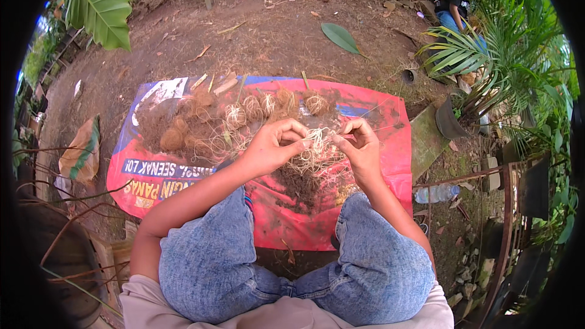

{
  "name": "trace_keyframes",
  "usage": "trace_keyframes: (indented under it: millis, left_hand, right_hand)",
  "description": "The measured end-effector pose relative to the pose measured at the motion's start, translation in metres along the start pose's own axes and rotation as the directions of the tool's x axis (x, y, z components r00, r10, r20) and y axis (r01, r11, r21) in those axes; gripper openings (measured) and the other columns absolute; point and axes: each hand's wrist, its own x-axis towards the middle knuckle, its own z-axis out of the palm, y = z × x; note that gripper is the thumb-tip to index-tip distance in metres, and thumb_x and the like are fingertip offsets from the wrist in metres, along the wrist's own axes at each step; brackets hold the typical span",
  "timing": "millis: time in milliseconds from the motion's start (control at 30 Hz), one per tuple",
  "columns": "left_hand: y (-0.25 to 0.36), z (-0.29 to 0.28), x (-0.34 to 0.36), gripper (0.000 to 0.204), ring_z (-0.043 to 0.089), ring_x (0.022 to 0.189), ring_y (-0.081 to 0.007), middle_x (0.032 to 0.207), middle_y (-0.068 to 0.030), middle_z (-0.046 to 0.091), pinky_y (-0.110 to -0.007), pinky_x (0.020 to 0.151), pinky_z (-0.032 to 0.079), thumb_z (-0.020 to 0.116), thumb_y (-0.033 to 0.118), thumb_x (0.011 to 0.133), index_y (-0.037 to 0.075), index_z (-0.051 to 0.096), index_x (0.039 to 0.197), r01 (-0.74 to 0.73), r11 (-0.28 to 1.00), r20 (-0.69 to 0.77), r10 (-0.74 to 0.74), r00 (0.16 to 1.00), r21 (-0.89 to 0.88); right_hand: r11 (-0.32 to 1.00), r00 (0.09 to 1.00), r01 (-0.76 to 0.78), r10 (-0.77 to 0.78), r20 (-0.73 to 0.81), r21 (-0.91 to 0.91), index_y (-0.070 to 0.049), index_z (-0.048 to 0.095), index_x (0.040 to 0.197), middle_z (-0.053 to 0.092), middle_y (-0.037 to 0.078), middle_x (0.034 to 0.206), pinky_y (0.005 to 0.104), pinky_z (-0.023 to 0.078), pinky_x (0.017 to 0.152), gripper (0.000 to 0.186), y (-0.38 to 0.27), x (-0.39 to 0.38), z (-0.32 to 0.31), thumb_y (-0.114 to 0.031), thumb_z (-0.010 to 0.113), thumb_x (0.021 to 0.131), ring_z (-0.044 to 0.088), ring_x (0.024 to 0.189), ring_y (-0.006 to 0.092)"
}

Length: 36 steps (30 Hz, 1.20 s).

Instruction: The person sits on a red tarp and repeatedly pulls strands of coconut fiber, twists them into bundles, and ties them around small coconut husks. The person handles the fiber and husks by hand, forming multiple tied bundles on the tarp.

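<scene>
Between my hands hangs a loose tangle of pale string (315, 153), above a heap of dark soil on a red and blue plastic sheet (277, 225). My left hand (281, 142) pinches the tangle's left side with thumb and fingertips. On the other side, my right hand (358, 144) has thumb and forefinger closed on strands of it. Beyond my hands lie several string-wrapped balls, among them a pale one (235, 116) and a brown one (316, 105). Brown coconut fibre (173, 137) lies in clumps at the left.
A person in dark top and blue trousers (451, 18) sits at the far right, partly behind palm fronds. A black plant pot (450, 119) and a clear plastic bottle (436, 193) stand or lie right of the sheet. A metal frame (506, 231) borders the right side.
</scene>
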Motion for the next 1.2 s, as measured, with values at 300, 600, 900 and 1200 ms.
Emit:
trace_keyframes:
  millis: [300, 600, 900, 1200]
  left_hand:
    - [0.001, 0.009, -0.002, 0.025, 0.064, 0.099, -0.0137, 0.102, -0.0068, 0.069, -0.032, 0.087, 0.05, 0.075, 0.014, 0.089, 0.005, 0.065, 0.109, -0.079, 0.995, -0.053, 0.082, 0.995, 0.066]
    - [-0.008, 0.0, 0.004, 0.012, 0.063, 0.101, -0.0183, 0.1, -0.0065, 0.068, -0.035, 0.093, 0.047, 0.074, 0.012, 0.088, 0.004, 0.071, 0.095, -0.302, 0.906, -0.026, 0.324, 0.946, 0.298]
    - [-0.011, 0.0, 0.001, 0.014, 0.056, 0.101, -0.0134, 0.103, -0.0033, 0.062, -0.033, 0.095, 0.042, 0.064, 0.016, 0.096, 0.003, 0.065, 0.094, -0.163, 0.985, -0.014, 0.164, 0.986, 0.054]
    - [-0.019, 0.003, 0.004, 0.016, 0.056, 0.102, -0.0134, 0.104, -0.0042, 0.059, -0.032, 0.094, 0.043, 0.062, 0.017, 0.099, 0.001, 0.063, 0.098, -0.13, 0.989, -0.056, 0.134, 0.989, 0.072]
  right_hand:
    - [0.967, 0.993, -0.04, 0.067, 0.1, -0.25, -0.002, 0.072, 0.092, 0.07, 0.006, 0.09, 0.0297, 0.05, 0.081, 0.008, -0.001, -0.002, 0.013, -0.008, 0.073, 0.087, 0.065, 0.088, 0.0134]
    - [0.91, 0.983, 0.097, -0.024, 0.184, -0.403, -0.002, 0.069, 0.092, 0.069, 0.007, 0.088, 0.0312, 0.05, 0.08, 0.007, -0.005, -0.006, 0.01, -0.008, 0.071, 0.088, 0.065, 0.086, 0.0179]
    - [0.935, 0.966, 0.091, 0.001, 0.26, -0.343, -0.002, 0.063, 0.099, 0.064, 0.002, 0.084, 0.0287, 0.049, 0.076, 0.008, 0.003, -0.004, -0.003, -0.008, 0.064, 0.094, 0.06, 0.084, 0.0101]
    - [0.859, 0.983, 0.183, -0.149, 0.108, -0.478, -0.003, 0.064, 0.101, 0.06, 0.003, 0.096, 0.0288, 0.049, 0.08, 0.011, -0.001, -0.004, 0.002, -0.005, 0.067, 0.091, 0.059, 0.089, 0.0107]
